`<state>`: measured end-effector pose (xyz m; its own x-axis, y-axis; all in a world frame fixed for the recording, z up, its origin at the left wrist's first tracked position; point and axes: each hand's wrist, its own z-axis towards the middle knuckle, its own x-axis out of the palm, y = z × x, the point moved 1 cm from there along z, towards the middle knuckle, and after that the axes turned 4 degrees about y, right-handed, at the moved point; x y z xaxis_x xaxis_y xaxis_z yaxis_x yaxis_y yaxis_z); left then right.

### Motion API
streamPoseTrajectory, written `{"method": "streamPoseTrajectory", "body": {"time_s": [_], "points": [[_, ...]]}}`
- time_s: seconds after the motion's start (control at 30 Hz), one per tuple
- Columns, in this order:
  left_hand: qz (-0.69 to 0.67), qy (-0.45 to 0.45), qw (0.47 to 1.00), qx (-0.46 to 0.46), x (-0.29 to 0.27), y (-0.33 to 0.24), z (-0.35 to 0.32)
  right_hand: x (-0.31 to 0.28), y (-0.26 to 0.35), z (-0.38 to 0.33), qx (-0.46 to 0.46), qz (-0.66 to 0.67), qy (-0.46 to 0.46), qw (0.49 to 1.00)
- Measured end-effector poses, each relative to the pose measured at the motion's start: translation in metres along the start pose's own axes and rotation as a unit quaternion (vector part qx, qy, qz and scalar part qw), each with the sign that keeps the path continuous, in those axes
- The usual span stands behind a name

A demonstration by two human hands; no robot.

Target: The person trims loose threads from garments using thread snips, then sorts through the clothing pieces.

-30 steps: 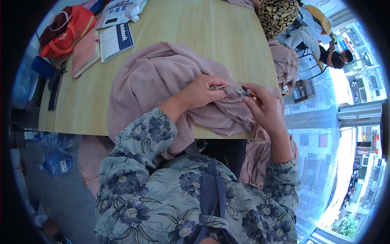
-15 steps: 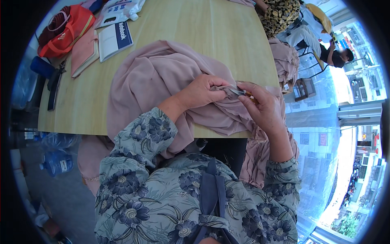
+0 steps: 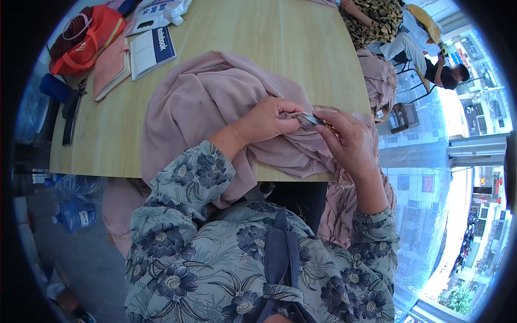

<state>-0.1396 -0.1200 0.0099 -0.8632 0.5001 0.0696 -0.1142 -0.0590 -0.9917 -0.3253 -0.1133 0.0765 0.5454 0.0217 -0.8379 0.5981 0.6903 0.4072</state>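
Dusty-pink fabric (image 3: 194, 107) lies in a loose heap over the near edge of the wooden table (image 3: 237, 32), and parts of it hang down beside my lap. With thumb and fingers closed, my left hand (image 3: 269, 119) pinches a gathered edge of the cloth. Close beside it, my right hand (image 3: 349, 139) grips a small pair of thread snips (image 3: 311, 119). Their metal blades point left and rest at the pinched cloth. Most of the handle is hidden in my right palm.
At the table's far left are a red bag (image 3: 89, 43), a pink folder (image 3: 112, 75), a notebook (image 3: 153, 53) and a white plastic pouch (image 3: 156, 16). A person in a patterned top (image 3: 374, 24) sits at the far right; another sits beyond. A water jug (image 3: 75, 214) stands on the floor.
The snips' blades have tilted slightly and moved a little closer to the left fingertips. Both hands otherwise keep nearly the same place on the cloth.
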Motion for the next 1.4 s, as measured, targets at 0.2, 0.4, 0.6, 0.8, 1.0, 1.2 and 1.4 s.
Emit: {"method": "streamPoseTrajectory", "body": {"time_s": [0.2, 0.4, 0.6, 0.8, 1.0, 1.2, 1.4], "points": [[-0.020, 0.003, 1.000, -0.006, 0.000, 0.002, 0.000, -0.001, 0.003, 0.000, -0.004, -0.020, -0.009, 1.000], [-0.035, -0.006, 0.999, 0.009, -0.001, 0.006, 0.002, -0.001, 0.002, -0.006, 0.088, 0.023, -0.045, 0.995], [-0.088, -0.046, 0.995, -0.006, -0.006, 0.009, 0.005, 0.010, -0.027, -0.032, 0.190, 0.240, -0.100, 0.947], [-0.143, -0.098, 0.985, 0.028, -0.001, 0.006, 0.008, 0.020, -0.040, -0.063, 0.245, 0.209, -0.045, 0.946], [-0.143, -0.140, 0.978, 0.059, -0.008, 0.011, 0.006, 0.020, -0.031, -0.073, 0.284, 0.084, 0.005, 0.955], [-0.359, -0.275, 0.892, 0.002, -0.034, -0.010, 0.010, 0.028, -0.060, -0.098, 0.292, 0.015, -0.003, 0.956], [0.152, -0.397, 0.890, 0.165, -0.021, -0.018, 0.012, 0.025, -0.104, -0.120, 0.350, 0.222, -0.139, 0.899]]}}
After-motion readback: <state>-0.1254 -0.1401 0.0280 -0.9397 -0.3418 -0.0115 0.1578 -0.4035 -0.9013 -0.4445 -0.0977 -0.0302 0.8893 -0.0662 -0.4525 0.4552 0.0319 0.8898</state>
